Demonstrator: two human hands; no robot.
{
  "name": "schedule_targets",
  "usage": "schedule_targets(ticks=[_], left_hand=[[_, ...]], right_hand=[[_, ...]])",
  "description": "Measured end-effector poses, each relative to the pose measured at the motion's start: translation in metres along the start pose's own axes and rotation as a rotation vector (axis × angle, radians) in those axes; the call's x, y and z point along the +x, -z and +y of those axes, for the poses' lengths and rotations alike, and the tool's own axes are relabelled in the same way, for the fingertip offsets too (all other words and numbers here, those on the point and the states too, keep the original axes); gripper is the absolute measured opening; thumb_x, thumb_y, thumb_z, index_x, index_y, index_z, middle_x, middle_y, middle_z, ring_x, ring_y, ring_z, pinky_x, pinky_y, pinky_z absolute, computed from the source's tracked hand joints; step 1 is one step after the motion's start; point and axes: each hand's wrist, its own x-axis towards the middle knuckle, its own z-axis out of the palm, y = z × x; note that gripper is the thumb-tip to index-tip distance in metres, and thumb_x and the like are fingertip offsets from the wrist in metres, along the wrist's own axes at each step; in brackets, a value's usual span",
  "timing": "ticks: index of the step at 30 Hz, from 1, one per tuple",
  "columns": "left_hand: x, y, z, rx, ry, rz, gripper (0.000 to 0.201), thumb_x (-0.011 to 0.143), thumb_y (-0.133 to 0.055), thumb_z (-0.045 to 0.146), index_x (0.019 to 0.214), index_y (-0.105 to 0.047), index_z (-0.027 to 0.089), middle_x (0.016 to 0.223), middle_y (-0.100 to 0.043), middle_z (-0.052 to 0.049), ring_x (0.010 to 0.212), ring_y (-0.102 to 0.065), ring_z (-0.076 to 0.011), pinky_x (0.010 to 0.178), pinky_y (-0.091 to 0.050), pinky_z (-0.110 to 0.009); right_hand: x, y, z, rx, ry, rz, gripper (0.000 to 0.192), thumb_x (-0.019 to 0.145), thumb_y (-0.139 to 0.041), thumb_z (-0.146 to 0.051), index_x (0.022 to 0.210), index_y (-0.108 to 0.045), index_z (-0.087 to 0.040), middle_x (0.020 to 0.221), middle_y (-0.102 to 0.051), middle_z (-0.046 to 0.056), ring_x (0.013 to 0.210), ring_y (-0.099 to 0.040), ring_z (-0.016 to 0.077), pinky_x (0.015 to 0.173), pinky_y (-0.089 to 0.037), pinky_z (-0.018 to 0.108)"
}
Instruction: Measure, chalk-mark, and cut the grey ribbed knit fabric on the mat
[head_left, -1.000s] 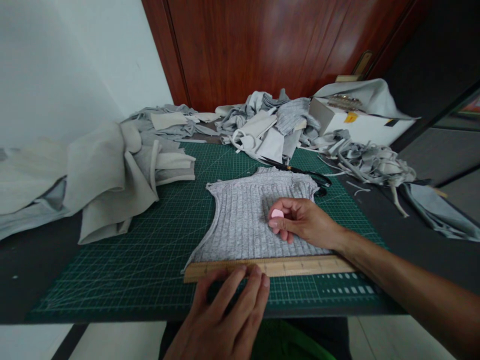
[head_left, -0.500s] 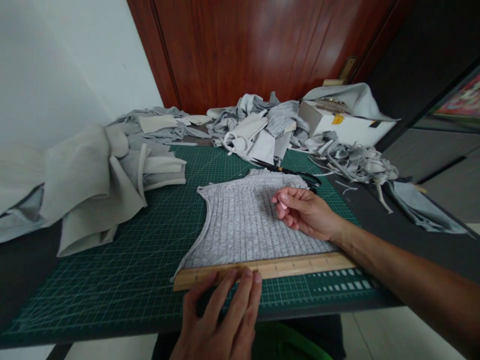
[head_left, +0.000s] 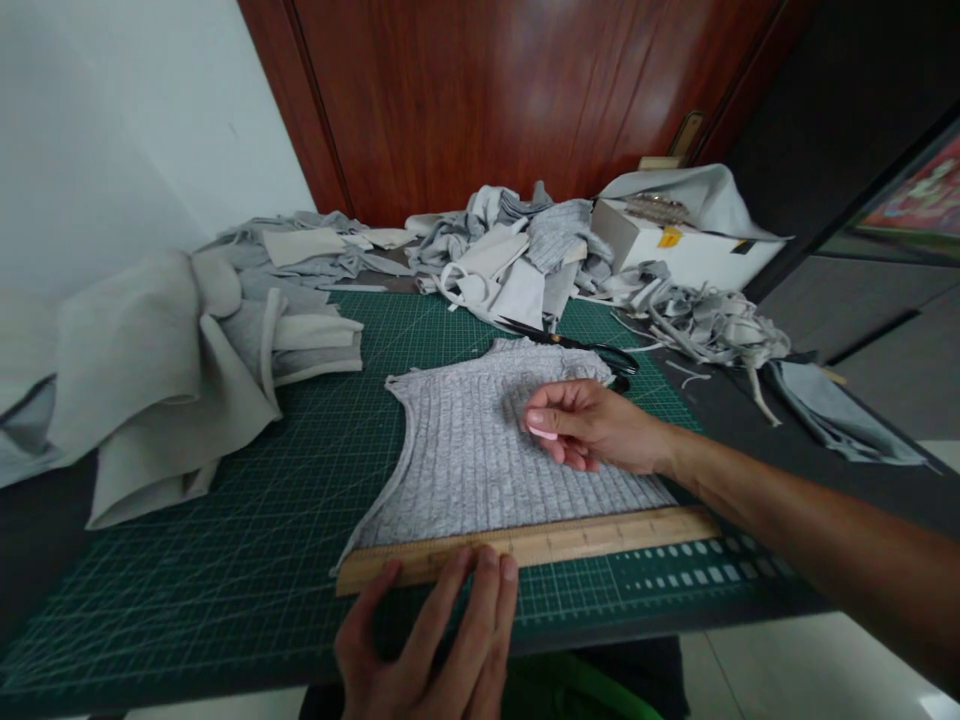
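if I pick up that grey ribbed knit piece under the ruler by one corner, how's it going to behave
The grey ribbed knit piece will probably flop and drape: it lies flat and thin on the cutting mat, like the crumpled scraps behind. Its ribbing suggests it may stretch. It looks light, so the wooden ruler under the left hand likely holds it from shifting.

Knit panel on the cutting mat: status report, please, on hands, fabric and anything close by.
Left hand fingertips pressing wooden ruler. Right hand pinching pink chalk over grey knit panel. Scissors lie just behind the panel.
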Motion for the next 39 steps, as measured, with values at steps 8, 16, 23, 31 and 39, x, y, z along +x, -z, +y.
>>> schedule_targets(ticks=[8,16,23,31,39], left_hand=[[0.004,0.011,0.01,0.054,0.018,-0.064,0.035,0.104,-0.057,0.027,0.134,-0.07,0.018,0.142,-0.072,0.004,0.136,-0.052,-0.0182,0.135,0.004,-0.055],[0.0,0.015,0.01,0.139,0.005,-0.125,0.035,0.106,-0.053,0.04,0.132,-0.073,0.029,0.151,-0.065,0.004,0.143,-0.042,-0.0237,0.13,0.009,-0.065],[-0.002,0.016,0.008,0.212,-0.017,-0.111,0.035,0.102,-0.057,0.046,0.13,-0.074,0.033,0.156,-0.059,0.004,0.149,-0.037,-0.0303,0.128,-0.014,-0.066],[0.001,0.014,0.006,0.17,-0.003,-0.077,0.028,0.104,-0.057,0.042,0.123,-0.076,0.034,0.154,-0.061,0.008,0.146,-0.041,-0.0261,0.131,0.0,-0.066],[0.002,0.017,0.006,0.152,0.009,-0.068,0.025,0.103,-0.058,0.04,0.117,-0.078,0.035,0.15,-0.063,0.01,0.126,-0.054,-0.0237,0.125,-0.023,-0.062]], right_hand=[[0.005,-0.06,-0.013,-0.322,0.126,-0.093,0.023,0.103,-0.064,-0.04,0.114,-0.067,-0.019,0.076,-0.065,-0.002,0.057,-0.055,0.0105,0.047,-0.041,0.021],[0.024,-0.114,-0.016,-0.63,0.406,-0.124,0.014,0.098,-0.071,-0.021,0.085,-0.07,-0.019,0.079,-0.067,-0.001,0.071,-0.06,0.0121,0.063,-0.043,0.023],[0.032,-0.129,-0.017,-0.733,0.44,-0.184,0.015,0.098,-0.074,-0.021,0.084,-0.078,-0.016,0.073,-0.071,-0.002,0.065,-0.063,0.0105,0.06,-0.041,0.022],[0.033,-0.135,-0.015,-0.829,0.504,-0.147,0.013,0.097,-0.074,-0.018,0.084,-0.077,-0.015,0.072,-0.071,-0.001,0.064,-0.062,0.0109,0.061,-0.038,0.024],[0.031,-0.14,-0.013,-0.84,0.544,-0.134,0.021,0.099,-0.074,-0.021,0.079,-0.071,-0.015,0.069,-0.064,-0.003,0.062,-0.056,0.0096,0.061,-0.036,0.024]])
